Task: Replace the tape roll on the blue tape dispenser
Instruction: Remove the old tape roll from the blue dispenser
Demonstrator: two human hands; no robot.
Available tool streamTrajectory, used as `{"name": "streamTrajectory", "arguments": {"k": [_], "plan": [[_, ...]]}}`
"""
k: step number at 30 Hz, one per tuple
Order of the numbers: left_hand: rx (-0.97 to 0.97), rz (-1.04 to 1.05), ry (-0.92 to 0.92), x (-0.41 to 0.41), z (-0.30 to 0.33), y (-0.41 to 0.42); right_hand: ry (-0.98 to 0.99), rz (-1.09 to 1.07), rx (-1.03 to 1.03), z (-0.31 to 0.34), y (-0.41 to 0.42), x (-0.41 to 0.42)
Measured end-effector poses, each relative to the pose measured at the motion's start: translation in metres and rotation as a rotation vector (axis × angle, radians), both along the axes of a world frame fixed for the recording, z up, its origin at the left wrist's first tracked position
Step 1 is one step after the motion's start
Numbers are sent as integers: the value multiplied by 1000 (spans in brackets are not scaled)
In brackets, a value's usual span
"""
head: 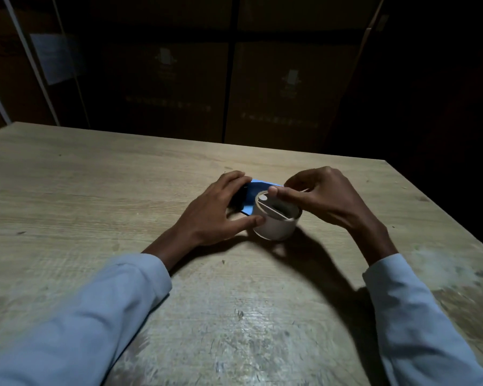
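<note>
Left hand point(216, 208) lies low over the wooden table point(95, 190), its fingers reaching across the blue tape dispenser point(258, 189) and curling over its far side, while the thumb stretches out to touch the near side wall of the tape roll point(276, 222). Right hand point(318, 195) hovers above and to the right of the roll, thumb and forefinger drawn together in a pinch at the roll's upper rim, beside a small pale round piece point(262, 196) at the top of the roll; whether the pinch holds that piece or the rim cannot be told. Remaining fingers of the right hand are curled loosely above the roll.

Tape roll: pale, wide, with a dark hollow centre, set at the near end of the dispenser, between the 2 hands. Dispenser: mostly hidden, only part of its blue body showing between the hands, with a dark part point(43, 203) under the left fingers.

Both forearms wear light blue sleeves point(95, 302). Stacked cardboard boxes point(276, 93) stand in shadow beyond the table's far edge.
</note>
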State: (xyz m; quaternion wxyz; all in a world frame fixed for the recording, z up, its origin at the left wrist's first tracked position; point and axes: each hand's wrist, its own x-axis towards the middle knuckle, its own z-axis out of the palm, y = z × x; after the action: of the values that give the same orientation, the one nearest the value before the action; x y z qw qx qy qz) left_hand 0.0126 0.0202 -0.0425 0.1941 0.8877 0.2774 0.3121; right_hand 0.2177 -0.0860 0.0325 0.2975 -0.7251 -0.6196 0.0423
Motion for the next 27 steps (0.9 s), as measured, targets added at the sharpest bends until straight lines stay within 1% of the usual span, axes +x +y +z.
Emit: {"name": "streamTrajectory", "arguments": {"k": [1, 5, 7, 9, 11, 13, 15, 17, 19, 21, 23, 27], "plan": [[29, 41, -1, 0, 0, 0, 40, 27, -2, -2, 1, 1], [88, 149, -32, -4, -1, 4, 373, 170, -1, -20, 3, 6], [112, 158, -39, -5, -2, 6, 445, 219, 14, -29, 6, 7], [147, 131, -9, -6, -3, 7, 443, 226, 38, -38, 11, 7], [181, 103, 40, -6, -3, 8, 404, 186, 74, -44, 14, 6], [207, 115, 58, -7, -1, 9, 306, 114, 145, -48, 16, 4], [176, 138, 58, -6, 0, 14, 235, 54, 180, -53, 17, 3], [47, 114, 33, -6, 0, 22, 253, 13, 134, -59, 19, 2], [-59, 84, -41, -4, -1, 27, 285, -14, 88, -65, 22, 1], [-70, 123, -109, -1, -1, 28, 294, -25, 75, -66, 24, -3], [-62, 156, -139, 1, 0, 28, 324, -43, 84, -65, 26, -7], [-61, 155, -136, 2, 0, 32, 380, -18, 59, -61, 27, -7]]}}
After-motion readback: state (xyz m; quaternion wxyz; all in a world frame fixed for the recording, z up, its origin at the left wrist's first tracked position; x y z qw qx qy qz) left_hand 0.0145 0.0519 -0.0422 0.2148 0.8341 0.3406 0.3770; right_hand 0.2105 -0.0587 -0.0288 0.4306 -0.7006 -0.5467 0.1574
